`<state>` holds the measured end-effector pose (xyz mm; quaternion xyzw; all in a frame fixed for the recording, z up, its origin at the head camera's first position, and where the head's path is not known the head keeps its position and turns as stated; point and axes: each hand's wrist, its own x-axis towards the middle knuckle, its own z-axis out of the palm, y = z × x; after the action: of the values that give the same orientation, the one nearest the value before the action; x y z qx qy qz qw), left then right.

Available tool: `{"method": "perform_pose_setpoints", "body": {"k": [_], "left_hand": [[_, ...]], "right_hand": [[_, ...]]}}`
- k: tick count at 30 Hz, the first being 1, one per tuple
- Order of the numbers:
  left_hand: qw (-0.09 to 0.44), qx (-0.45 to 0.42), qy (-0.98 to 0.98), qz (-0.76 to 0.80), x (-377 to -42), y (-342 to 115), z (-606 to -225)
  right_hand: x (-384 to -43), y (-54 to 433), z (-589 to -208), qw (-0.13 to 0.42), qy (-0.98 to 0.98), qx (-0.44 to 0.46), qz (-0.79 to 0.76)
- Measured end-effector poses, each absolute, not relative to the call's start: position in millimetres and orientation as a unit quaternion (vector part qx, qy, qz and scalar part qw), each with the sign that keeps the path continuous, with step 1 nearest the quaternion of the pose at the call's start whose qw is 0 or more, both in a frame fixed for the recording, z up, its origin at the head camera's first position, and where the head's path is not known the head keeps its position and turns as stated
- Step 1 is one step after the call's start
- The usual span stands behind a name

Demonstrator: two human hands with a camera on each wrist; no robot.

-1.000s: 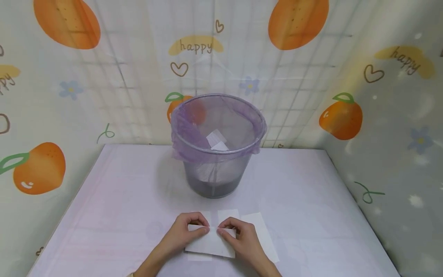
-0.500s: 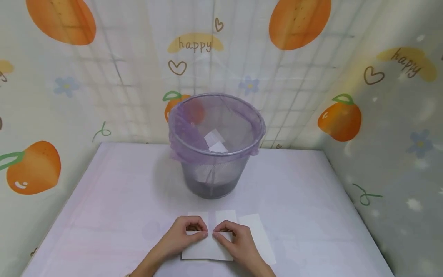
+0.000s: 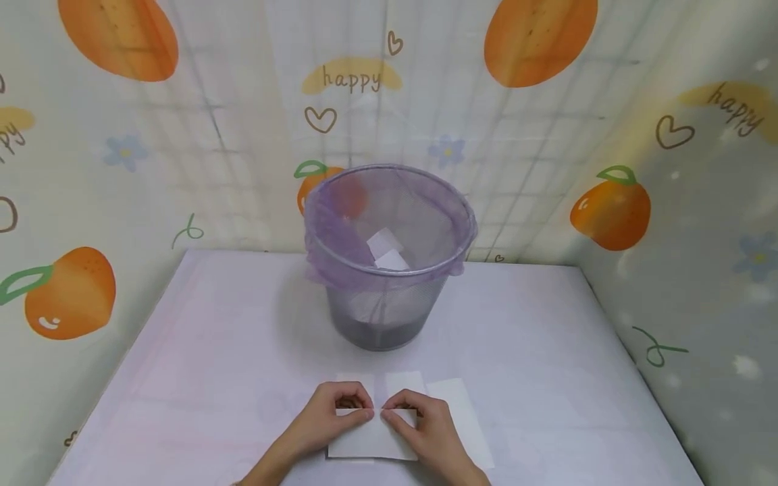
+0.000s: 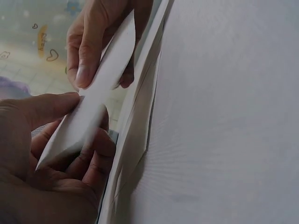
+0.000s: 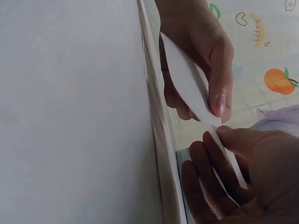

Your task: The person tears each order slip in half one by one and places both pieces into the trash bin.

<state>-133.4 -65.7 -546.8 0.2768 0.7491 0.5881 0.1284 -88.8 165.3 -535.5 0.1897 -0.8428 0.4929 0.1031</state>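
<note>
A white piece of paper [image 3: 367,442] is held near the table's front by both hands. My left hand [image 3: 328,418] pinches its top edge, thumb on the near face and fingers behind. Close beside it, my right hand [image 3: 428,425] pinches the same edge, the thumb tips nearly meeting at the middle. In the left wrist view the paper [image 4: 96,105] bows between the fingers. Behind and partly under the hands lie a left white slip [image 3: 355,379], a middle slip [image 3: 404,382] and a longer right slip [image 3: 460,412].
A round mesh waste bin [image 3: 379,331] with a purple liner [image 3: 331,270] stands beyond the hands. White paper pieces [image 3: 389,253] lie inside it. A fruit-printed curtain [image 3: 243,169] rises behind the white table [image 3: 213,351] and along both sides.
Both hands have come slightly down toward the near edge with the paper, whose tilted edges now look level. The pinch stays the same. The head view has shifted slightly.
</note>
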Motion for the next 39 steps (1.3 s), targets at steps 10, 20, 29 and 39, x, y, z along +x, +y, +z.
{"method": "perform_pose_setpoints", "body": {"k": [10, 20, 29, 39], "left_hand": [[0.143, 0.26, 0.74, 0.604, -123, -55, -551], [0.103, 0.264, 0.744, 0.605, -123, -54, -550], [0.103, 0.262, 0.749, 0.599, -123, -63, -548], [0.079, 0.279, 0.755, 0.588, -130, -58, -528]], "right_hand": [[-81, 172, -536, 0.091, -0.841, 0.198, 0.495], [-89, 172, -535, 0.09, -0.826, 0.235, 0.504], [-89, 162, -538, 0.108, -0.819, 0.255, 0.503], [-93, 167, -512, 0.125, -0.819, 0.264, 0.493]]}}
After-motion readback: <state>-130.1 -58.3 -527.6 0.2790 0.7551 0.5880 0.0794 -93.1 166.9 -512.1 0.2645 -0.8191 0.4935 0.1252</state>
